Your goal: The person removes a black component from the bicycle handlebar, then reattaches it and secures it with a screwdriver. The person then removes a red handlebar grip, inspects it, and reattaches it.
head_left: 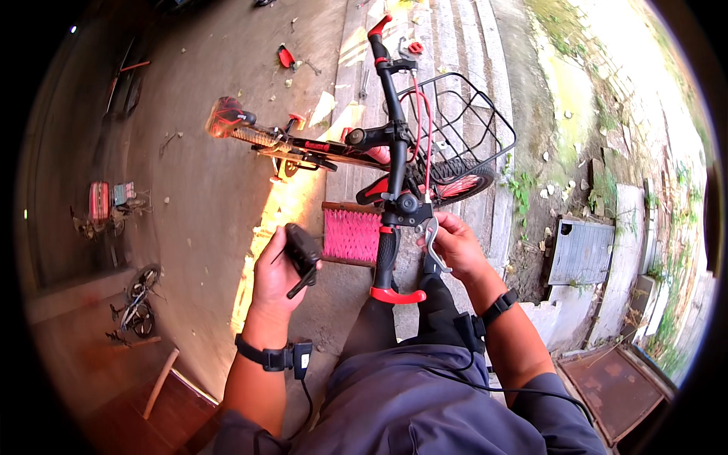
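Note:
A small bicycle with a black handlebar (397, 140) stands in front of me, its front wheel (466, 184) to the right. My left hand (274, 277) is closed around a black plastic piece (302, 252) with a short arm sticking out; its kind I cannot make out. With bent fingers my right hand (460, 244) grips the silver brake lever (432, 244) beside the near handlebar grip (387, 254). That grip ends in a red bar end (398, 296). Black wire basket (497, 125) and red cables (429, 121) sit at the bar's right side.
A low stool with pink webbing (351, 233) stands between me and the frame. The saddle (227, 117) points left. On the ground beyond lie a red part (286, 56) and a wrench (364, 85). Another bicycle (139, 303) is at the left.

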Motion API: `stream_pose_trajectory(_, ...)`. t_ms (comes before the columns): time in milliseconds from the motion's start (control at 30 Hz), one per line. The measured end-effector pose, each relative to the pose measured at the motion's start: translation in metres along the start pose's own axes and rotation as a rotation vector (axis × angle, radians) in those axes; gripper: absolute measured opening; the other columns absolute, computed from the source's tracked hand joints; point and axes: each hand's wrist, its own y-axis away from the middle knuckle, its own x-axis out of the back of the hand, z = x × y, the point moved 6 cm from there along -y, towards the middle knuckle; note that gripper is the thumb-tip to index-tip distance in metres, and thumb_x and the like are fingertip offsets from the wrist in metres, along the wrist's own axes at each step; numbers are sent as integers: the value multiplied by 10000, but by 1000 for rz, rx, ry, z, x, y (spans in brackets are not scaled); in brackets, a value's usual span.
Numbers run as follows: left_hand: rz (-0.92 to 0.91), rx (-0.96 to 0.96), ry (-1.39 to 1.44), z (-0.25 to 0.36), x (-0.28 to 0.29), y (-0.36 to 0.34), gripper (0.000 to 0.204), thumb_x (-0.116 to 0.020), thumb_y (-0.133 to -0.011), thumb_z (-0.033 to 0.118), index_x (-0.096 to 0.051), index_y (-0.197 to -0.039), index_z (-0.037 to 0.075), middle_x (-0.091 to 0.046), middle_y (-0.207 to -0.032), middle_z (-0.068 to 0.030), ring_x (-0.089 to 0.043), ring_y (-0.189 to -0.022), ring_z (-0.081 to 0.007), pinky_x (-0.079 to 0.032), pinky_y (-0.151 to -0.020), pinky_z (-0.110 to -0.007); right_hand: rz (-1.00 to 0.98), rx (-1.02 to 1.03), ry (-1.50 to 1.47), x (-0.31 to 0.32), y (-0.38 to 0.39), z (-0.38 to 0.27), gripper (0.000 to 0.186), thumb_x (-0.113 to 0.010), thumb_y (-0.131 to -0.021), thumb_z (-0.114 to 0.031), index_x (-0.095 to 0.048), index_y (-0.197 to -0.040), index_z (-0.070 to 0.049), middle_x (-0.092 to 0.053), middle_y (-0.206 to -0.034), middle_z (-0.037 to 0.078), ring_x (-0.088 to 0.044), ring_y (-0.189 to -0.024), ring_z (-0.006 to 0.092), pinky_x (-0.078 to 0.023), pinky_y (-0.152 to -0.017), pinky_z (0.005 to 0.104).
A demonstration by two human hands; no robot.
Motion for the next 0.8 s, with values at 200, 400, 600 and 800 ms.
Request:
stream_pose_trajectory(200,269,4,106,-32,109,53,400,-474,-1127,471,-695,-1087,139,-745,-878,-84,-719,-764,-289,-593,-685,-391,152,-202,121,72,18,55,208,-686,-1054,-209,-692,-1233,-104,-746,-1007,2,-745,-892,145,-589,-757,289)
stream_pose_trajectory(400,480,76,270,-69,197,79,451,-498,-1104,517,-729,-1046,135,-763,-925,-103,-733,-781,-306,-607,-675,-410,207,-411,281,95,37,122,305,-747,-1006,-336,-696,-1207,-113,-738,-1102,15,-732,-892,168,-583,-796,336)
stream_pose_trajectory(600,351,167,344,-77,284,52,410,-508,-1106,492,-728,-1044,153,-765,-928,-95,-736,-821,-303,-608,-724,-444,301,-338,446,79,6,182,341,-752,-1003,-256,-686,-1243,-22,-741,-1032,83,-719,-873,176,-588,-763,336)
stream_pose_trajectory(800,377,334,484,-130,368,26,293,-564,-1095,396,-733,-1037,164,-764,-962,-65,-738,-914,-258,-591,-844,-463,185,-75,1439,42,-71,204,604,-810,-888,-337,-630,-1352,5,-649,-1352,239,-627,-1260,393,-512,-1072,442)
